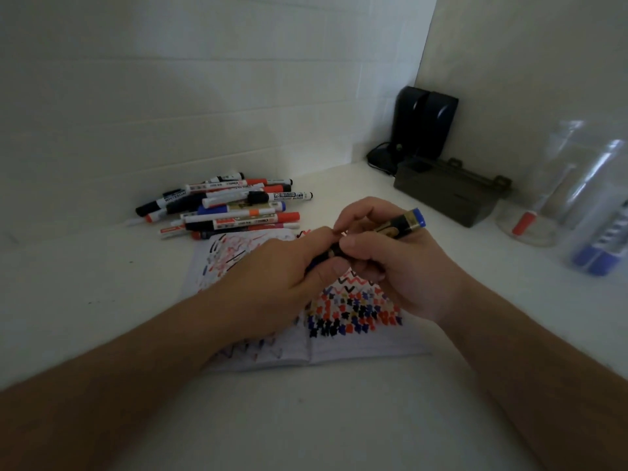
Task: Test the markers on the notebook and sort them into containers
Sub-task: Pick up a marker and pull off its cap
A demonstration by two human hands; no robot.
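Both hands meet over an open notebook (353, 345) covered in red, blue and black test marks. My right hand (384, 263) grips a dark blue-ended marker (409, 223) whose end sticks out up and to the right. My left hand (282, 277) pinches the same marker's lower end, which is mostly hidden by the fingers. A pile of several red, blue and black markers (231, 205) lies beyond the notebook. Two clear containers stand at the right: one (543, 185) holds a red marker, the other (601, 212) holds blue markers.
A dark rectangular box (448, 195) sits at the back right, with a black device (421, 124) and its cable in the corner behind it. White walls close off the back and right of the white table (85, 283).
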